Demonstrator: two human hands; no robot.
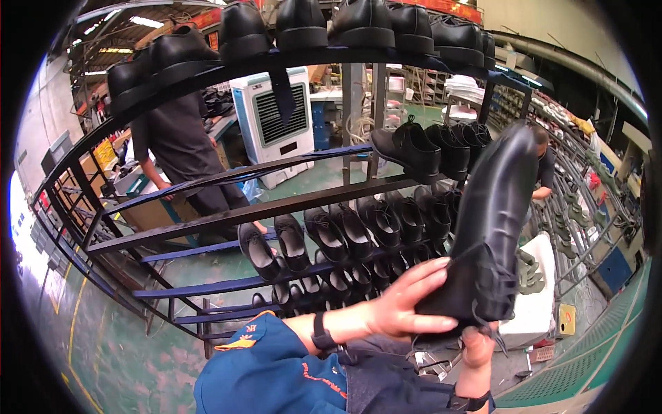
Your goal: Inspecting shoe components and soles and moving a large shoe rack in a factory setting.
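Note:
A black leather lace-up shoe [493, 200] is held up toe-upward at the right, close in front of me. My left hand [414, 297] presses against its side near the heel, fingers spread along the leather. Below the shoe, my right hand [479, 345] grips the lower end by the laces; its fingers are mostly hidden behind the shoe. Loose lace ends dangle beside that hand. Left of the held shoe, more black lace-up shoes [407, 148] sit on the middle level of a metal rack.
The dark rack [207, 234] with blue-covered rails spans the view. Black shoes [301, 27] line its top, and pairs [331, 231] fill lower rails. Behind stand an air cooler [279, 124] and a person [183, 152]; another person [545, 165] is at right near more racks.

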